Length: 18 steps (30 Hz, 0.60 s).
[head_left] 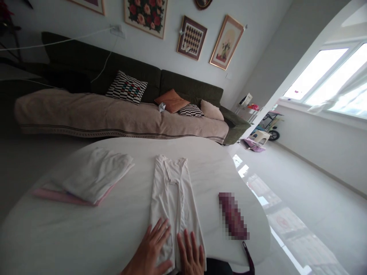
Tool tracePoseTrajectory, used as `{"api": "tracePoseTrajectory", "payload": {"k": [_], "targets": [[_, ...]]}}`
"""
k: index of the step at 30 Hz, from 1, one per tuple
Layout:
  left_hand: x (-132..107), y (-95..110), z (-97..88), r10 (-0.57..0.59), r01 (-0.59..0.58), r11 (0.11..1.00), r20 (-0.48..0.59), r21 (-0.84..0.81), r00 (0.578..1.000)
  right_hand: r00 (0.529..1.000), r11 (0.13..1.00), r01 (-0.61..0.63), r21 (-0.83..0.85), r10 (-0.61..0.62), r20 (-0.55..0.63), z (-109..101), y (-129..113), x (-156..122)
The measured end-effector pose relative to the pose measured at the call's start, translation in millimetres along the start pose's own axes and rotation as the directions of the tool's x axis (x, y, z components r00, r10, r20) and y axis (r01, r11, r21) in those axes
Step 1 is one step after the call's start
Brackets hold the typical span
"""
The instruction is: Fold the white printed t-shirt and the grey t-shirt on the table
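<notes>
On the table (pixel 86 229), both hands (pixel 151 248) (pixel 191 256) press flat on a white undershirt (pixel 172 191).

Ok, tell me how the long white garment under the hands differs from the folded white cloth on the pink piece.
The long white garment lies as a narrow strip directly on the white table; the folded white cloth is a wider bundle atop a pink folded piece. The left hand and right hand press flat on the garment; nothing touches the cloth. Both are white fabric.
</notes>
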<state>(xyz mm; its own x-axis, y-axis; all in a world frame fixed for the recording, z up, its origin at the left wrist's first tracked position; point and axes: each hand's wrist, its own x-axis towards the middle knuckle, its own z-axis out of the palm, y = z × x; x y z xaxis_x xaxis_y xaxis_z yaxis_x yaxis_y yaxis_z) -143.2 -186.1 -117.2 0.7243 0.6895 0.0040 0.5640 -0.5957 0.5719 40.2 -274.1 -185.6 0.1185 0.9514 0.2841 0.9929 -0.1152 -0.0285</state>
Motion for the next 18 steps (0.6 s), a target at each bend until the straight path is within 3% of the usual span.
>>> {"api": "tracePoseTrajectory", "payload": {"k": [2,5,9,13,18], "targets": [[-31.2,-12.9,8.5,0.022,-0.027,0.999,0.131,0.040,0.991,1.000,1.000,0.013,0.022,-0.014,0.028,-2.6,3.5,0.7],[-46.4,-21.3,4.5,0.022,-0.055,0.989,0.235,0.139,0.972,0.995,0.997,0.068,0.046,-0.071,0.068,-13.1,7.9,4.3],[-42.4,-12.7,-9.1,0.040,-0.087,0.963,0.183,0.256,0.982,0.979,0.987,0.132,0.091,-0.144,0.142,-33.4,15.1,7.8],[-40.8,-8.1,-11.5,0.065,-0.104,0.958,0.147,0.269,0.987,0.972,0.992,0.053,0.110,-0.076,0.223,-49.6,24.1,6.8],[-41.9,-6.3,-16.8,0.062,-0.100,0.971,0.178,0.217,0.982,0.903,0.985,0.063,0.158,-0.124,0.411,-74.1,30.9,11.9]]}}
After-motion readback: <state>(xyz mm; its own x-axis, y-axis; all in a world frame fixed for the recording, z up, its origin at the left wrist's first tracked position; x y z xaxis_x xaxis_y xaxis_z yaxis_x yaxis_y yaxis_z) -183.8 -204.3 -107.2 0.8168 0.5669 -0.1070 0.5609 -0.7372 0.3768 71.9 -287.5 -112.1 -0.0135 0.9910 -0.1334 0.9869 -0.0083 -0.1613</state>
